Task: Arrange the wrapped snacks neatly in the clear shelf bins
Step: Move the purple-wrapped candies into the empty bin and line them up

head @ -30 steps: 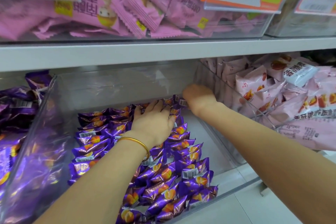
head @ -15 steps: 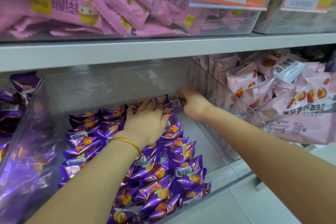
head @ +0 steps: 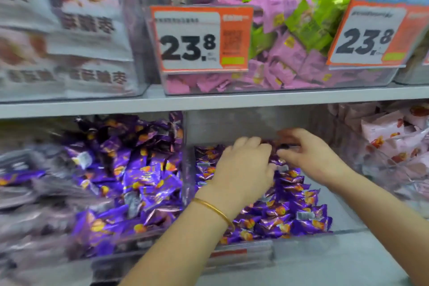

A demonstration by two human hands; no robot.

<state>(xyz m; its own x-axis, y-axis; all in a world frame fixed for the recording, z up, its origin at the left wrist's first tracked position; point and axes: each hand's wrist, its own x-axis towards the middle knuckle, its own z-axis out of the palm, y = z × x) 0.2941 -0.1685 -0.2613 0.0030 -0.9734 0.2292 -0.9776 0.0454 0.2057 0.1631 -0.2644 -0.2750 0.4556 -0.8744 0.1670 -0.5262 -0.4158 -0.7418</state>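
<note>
Purple wrapped snacks (head: 290,211) lie in rows inside a clear shelf bin (head: 186,169) on the lower shelf. My left hand (head: 243,169), with a gold bracelet on the wrist, rests on the snacks near the back of the bin. Its fingers bend down over them and the tips are hidden. Just to its right, my right hand (head: 311,158) pinches a dark purple snack (head: 284,146) between thumb and fingers at the back of the rows. The right part of the bin floor is bare.
A neighbouring clear bin holds a loose heap of purple snacks (head: 139,169) on the left. Pale pink packs (head: 392,137) fill the bin on the right. Above the grey shelf edge (head: 232,100) are pink and green snacks (head: 285,58), orange price tags (head: 199,39) and large bags (head: 69,30).
The view has pulled back and tilted up, showing the upper shelf. My right hand came left from the bin's wall toward my left hand. My left hand's fingers went from flat to bent.
</note>
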